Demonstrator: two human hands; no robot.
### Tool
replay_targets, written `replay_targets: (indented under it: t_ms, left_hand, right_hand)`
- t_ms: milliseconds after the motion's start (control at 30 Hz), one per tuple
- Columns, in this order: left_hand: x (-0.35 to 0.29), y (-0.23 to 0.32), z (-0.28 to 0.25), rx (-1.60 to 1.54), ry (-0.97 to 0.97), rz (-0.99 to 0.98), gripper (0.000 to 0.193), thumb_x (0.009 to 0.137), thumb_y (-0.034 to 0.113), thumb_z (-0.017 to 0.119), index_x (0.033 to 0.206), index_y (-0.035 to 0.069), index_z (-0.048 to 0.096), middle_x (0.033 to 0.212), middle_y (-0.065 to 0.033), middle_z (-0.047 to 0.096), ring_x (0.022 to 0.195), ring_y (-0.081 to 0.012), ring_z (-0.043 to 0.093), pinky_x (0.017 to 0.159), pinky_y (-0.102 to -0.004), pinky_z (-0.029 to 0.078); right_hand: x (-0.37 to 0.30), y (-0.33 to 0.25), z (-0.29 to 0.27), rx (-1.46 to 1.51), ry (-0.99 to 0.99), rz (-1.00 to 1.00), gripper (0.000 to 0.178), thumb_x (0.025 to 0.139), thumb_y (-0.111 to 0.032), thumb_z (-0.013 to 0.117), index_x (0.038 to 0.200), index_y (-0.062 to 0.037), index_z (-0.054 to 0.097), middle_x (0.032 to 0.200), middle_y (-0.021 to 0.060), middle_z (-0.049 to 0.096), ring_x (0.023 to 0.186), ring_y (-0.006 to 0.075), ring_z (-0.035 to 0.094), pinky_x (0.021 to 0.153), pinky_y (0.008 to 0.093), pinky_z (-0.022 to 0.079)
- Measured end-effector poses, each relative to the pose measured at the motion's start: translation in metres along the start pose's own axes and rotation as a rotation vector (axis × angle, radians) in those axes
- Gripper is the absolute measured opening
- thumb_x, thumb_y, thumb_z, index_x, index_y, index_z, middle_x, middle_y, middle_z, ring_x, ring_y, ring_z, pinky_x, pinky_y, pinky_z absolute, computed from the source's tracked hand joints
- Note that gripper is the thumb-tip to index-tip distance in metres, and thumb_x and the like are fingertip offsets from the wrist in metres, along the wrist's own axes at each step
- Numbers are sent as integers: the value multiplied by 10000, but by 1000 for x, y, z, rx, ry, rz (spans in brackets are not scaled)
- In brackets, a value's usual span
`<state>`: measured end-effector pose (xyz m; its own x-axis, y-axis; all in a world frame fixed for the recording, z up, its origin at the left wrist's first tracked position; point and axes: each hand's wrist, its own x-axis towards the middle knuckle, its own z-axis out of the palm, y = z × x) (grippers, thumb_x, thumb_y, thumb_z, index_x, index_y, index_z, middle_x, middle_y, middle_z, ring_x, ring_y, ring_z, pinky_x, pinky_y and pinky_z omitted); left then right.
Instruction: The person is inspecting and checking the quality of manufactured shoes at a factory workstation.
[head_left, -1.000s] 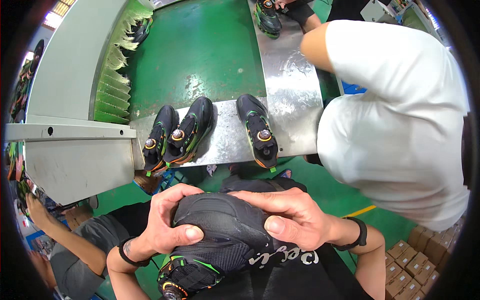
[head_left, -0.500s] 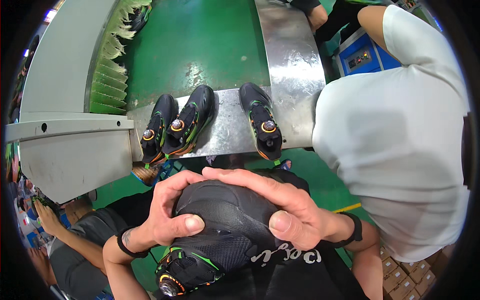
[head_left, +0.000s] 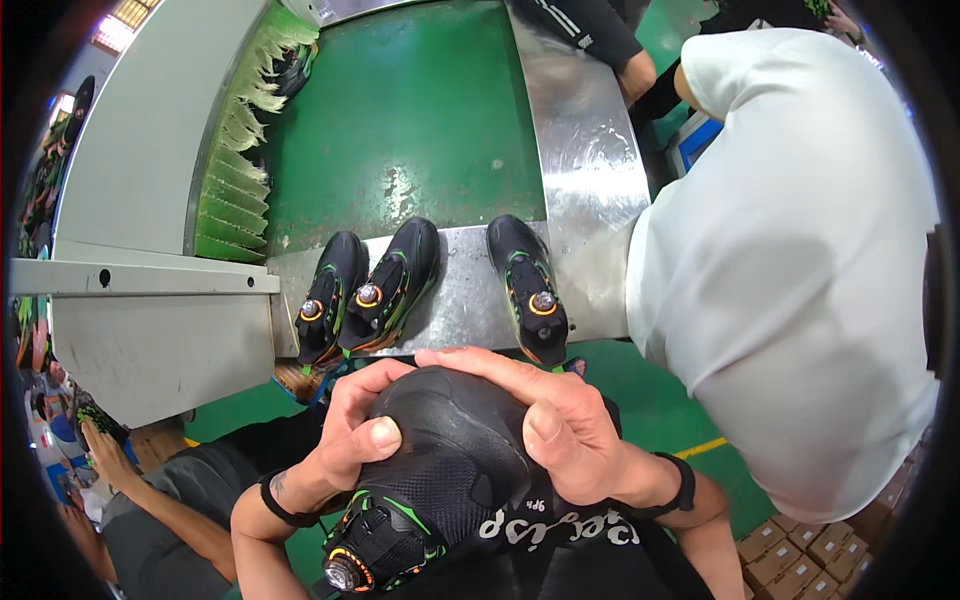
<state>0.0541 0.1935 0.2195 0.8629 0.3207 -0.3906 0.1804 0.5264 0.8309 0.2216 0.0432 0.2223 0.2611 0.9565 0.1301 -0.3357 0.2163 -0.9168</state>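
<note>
Head view: black shoe [head_left: 440, 470], toe up, clasped between both hands. Left hand [head_left: 345, 430] fingers curled over toe; right hand [head_left: 545, 420] fingers spread, pressing its side. Beyond fingertips, three shoes [head_left: 400, 285] on steel ledge [head_left: 465, 300], apparently untouched.

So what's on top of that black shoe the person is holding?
Both hands: the left hand and right hand press on the black shoe. They cover its toe end.
</note>
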Motion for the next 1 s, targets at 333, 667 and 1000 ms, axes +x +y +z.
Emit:
replay_targets:
  t_ms: [333, 667, 1000]
  left_hand:
    - [12, 0, -3, -15, -63, -39, 658, 712, 442, 727, 1123, -44, 559, 1042, -99, 632, 941, -148, 606, 855, -275, 460]
    - [24, 3, -5, -44, -91, -112, 619, 731, 414, 719, 1123, -44, 574, 1021, -95, 637, 935, -140, 605, 849, -266, 458]
    - [31, -7, -6, -115, -130, -120, 609, 731, 415, 697, 1118, -39, 578, 1014, -90, 641, 925, -135, 607, 839, -259, 459]
  right_hand:
    - [7, -12, -14, 42, -119, 72, 569, 1017, -289, 381, 1430, 97, 315, 1440, 216, 428, 1331, 296, 430, 1093, 360, 307]
    - [14, -11, -19, 0, -91, 194, 778, 926, -459, 383, 1402, 152, 302, 1427, 291, 403, 1261, 341, 498, 1078, 394, 351]
    - [14, -9, -22, 98, -104, 128, 633, 953, -256, 425, 1461, 84, 261, 1417, 209, 441, 1301, 290, 452, 1094, 367, 306]
